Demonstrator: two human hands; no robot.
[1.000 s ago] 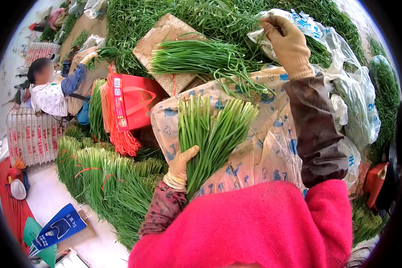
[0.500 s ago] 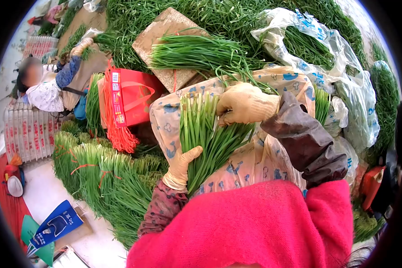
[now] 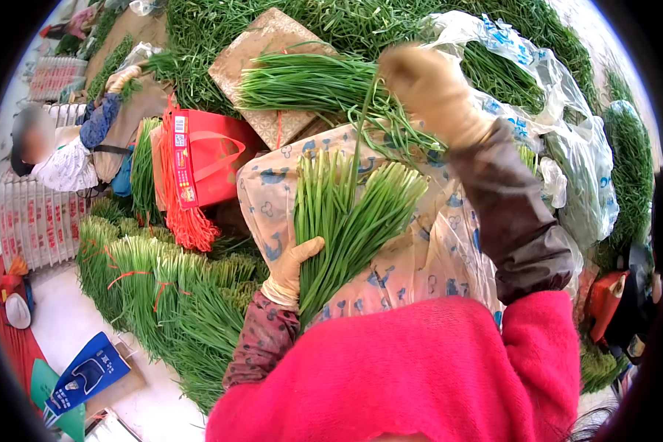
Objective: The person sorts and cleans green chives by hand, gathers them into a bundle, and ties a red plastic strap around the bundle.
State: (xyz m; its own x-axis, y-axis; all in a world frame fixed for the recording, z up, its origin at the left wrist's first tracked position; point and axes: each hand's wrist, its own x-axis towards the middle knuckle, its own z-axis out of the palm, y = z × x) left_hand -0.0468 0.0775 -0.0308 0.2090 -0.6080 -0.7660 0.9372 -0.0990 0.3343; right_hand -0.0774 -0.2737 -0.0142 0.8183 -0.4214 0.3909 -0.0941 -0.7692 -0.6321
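Observation:
In my left hand [image 3: 293,272], gloved and closed, is a bunch of garlic chives [image 3: 342,228], pale cut ends up, green leaves running down toward my body. The bunch rests over a patterned plastic sheet [image 3: 379,283] on my lap. My right hand [image 3: 427,92], gloved and blurred by motion, is raised beyond the bunch. A thin green chive strand [image 3: 359,136] stretches from the bunch up to its curled fingers. Close by that hand, a loose pile of chives [image 3: 309,82] lies on a tan patterned board [image 3: 236,51].
A red bag [image 3: 214,155] with red ties [image 3: 191,230] stands left of the sheet. Tied chive bundles [image 3: 169,295] line the left floor. Clear plastic bags [image 3: 586,177] lie at right, loose greens [image 3: 390,22] behind. Another person [image 3: 70,162] works at far left.
My right hand has lifted away from the bunch, up and forward, with a strand trailing to it. The bunch's right part now shows its pale ends fanned out. My left hand keeps its hold.

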